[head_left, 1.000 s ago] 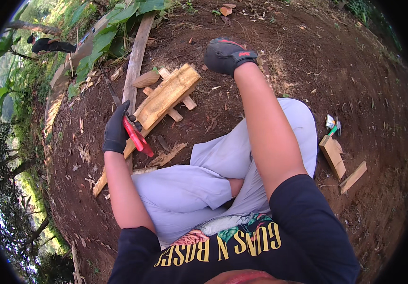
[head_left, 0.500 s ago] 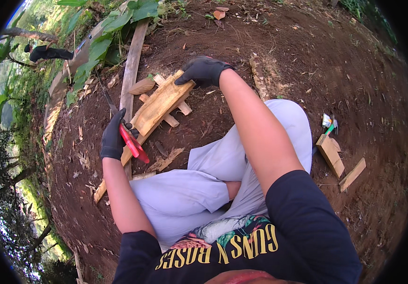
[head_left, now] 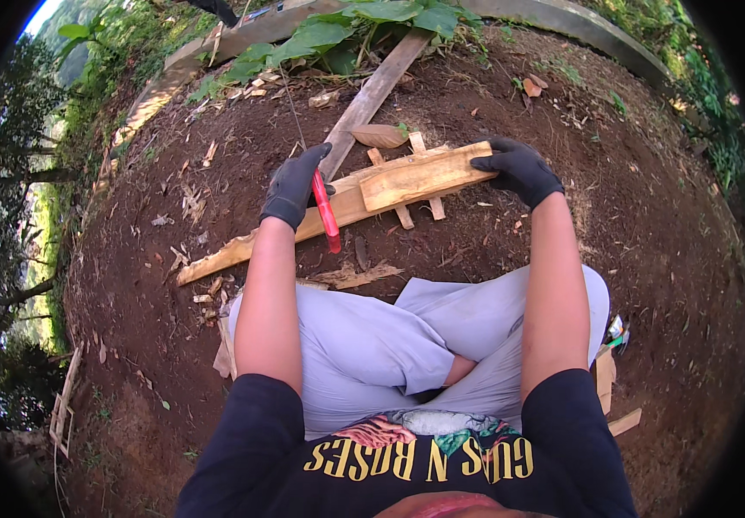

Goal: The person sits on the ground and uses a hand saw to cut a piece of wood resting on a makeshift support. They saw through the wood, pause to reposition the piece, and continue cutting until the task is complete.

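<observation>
On bare reddish-brown soil (head_left: pixel 493 285), directly ahead of the seated person's knees: a pale, rough-split length of wood (head_left: pixel 420 175), lying tilted, its right end higher in the frame. It rests on top of a longer pale plank (head_left: pixel 243 246) that runs down-left to the ground, and across two thin wooden slats (head_left: pixel 431 205) lying crosswise beneath.

Right hand (head_left: pixel 519 168), in a black work glove, closed over the right end of the split wood; fingers wrap the end face.

Left hand (head_left: pixel 293 186), also black-gloved, fist closed round a tool with a red handle (head_left: pixel 328 214). Handle hangs below the fist, crossing the front of the long plank. A thin dark blade or rod rises above the fist; its kind cannot be told.

Near the wood: a dry brown curled leaf (head_left: pixel 379 135) just behind it; a weathered grey board (head_left: pixel 374 95) running up toward broad green leaves (head_left: pixel 338 34). Wood chips (head_left: pixel 351 276) scattered between plank and knees. Person wears light grey trousers (head_left: pixel 381 337) and a dark shirt. Small offcut blocks (head_left: pixel 606 371) lie beside the right thigh.
</observation>
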